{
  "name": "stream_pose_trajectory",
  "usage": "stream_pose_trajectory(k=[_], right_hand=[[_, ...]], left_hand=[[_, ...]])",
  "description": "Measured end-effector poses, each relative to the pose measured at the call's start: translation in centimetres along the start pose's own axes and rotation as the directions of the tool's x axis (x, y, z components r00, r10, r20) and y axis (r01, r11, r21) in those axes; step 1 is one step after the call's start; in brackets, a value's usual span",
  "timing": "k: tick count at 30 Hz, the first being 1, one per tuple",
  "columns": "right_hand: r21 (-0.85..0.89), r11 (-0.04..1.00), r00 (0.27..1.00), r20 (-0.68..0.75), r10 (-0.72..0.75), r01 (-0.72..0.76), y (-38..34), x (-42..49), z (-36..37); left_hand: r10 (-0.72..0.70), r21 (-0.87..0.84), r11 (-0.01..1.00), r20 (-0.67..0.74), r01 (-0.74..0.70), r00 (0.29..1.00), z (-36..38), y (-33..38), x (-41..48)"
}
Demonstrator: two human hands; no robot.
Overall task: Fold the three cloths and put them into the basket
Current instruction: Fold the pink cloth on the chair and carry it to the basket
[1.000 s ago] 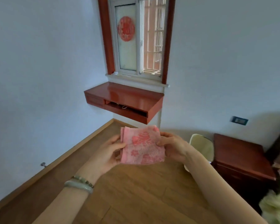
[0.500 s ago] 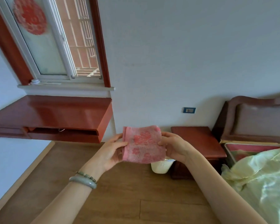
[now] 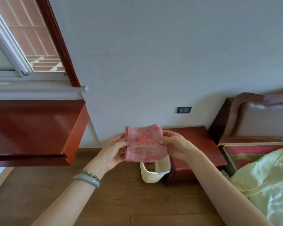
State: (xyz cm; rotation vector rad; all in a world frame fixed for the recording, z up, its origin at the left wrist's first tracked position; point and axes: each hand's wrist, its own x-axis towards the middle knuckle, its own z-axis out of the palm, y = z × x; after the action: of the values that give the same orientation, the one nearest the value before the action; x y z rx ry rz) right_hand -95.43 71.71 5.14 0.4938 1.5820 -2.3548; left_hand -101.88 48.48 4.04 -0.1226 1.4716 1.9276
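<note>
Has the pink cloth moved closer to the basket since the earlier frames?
Yes. The folded pink cloth, held by both hands, now sits directly above the cream basket; earlier it was left of it.

basket (image 3: 155, 172): the pink cloth (image 3: 145, 144) covers its far rim, and you can't tell what is inside.
left hand (image 3: 113, 151): fingertips tucked behind the cloth.
right hand (image 3: 174, 145): fingertips also behind it.
bed (image 3: 265, 178): cut off by the right edge.
window (image 3: 21, 43): cut off at the top left corner.
</note>
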Motion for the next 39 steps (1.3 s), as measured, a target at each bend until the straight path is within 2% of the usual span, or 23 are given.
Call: stream_pose_trajectory(k=[5, 11, 16, 21, 27, 32, 35, 39], right_hand=[[-0.014, 1.000, 0.999, -0.028, 0.016, -0.016, -3.3, 7.1, -4.2], [0.024, 0.997, 0.993, -0.085, 0.078, -0.076, -3.3, 14.6, -8.6], [0.071, 0.986, 0.972, -0.170, 0.162, -0.152, -0.4, 20.9, -11.8], [0.125, 0.968, 0.919, -0.305, 0.248, -0.220, 3.9, 27.6, -15.6], [0.193, 0.931, 0.844, -0.396, 0.362, -0.309, 10.7, 34.2, -21.2], [0.230, 0.911, 0.777, -0.475, 0.413, -0.343, 18.7, 40.3, -25.7], [0.155, 0.922, 0.726, -0.575, 0.377, -0.356, 24.6, 44.0, -28.0], [0.061, 0.917, 0.683, -0.648, 0.338, -0.395, 32.3, 48.6, -30.7]], left_hand=[[-0.013, 0.046, 0.999, -0.003, 0.013, 1.000, 1.7, 2.1, 8.2], [-0.059, 0.143, 0.988, -0.024, 0.062, 0.998, 1.6, 2.0, 17.2], [-0.119, 0.266, 0.956, -0.029, 0.122, 0.993, -0.1, -0.7, 25.3], [-0.189, 0.331, 0.925, -0.024, 0.186, 0.982, -2.1, -4.5, 34.2], [-0.254, 0.367, 0.893, -0.066, 0.260, 0.965, -3.0, -11.5, 42.5], [-0.193, 0.483, 0.849, -0.095, 0.214, 0.977, -4.4, -19.4, 49.5], [-0.182, 0.566, 0.790, -0.150, 0.235, 0.972, -5.7, -25.6, 53.4], [-0.186, 0.573, 0.742, -0.323, 0.348, 0.928, -6.9, -34.0, 58.1]])
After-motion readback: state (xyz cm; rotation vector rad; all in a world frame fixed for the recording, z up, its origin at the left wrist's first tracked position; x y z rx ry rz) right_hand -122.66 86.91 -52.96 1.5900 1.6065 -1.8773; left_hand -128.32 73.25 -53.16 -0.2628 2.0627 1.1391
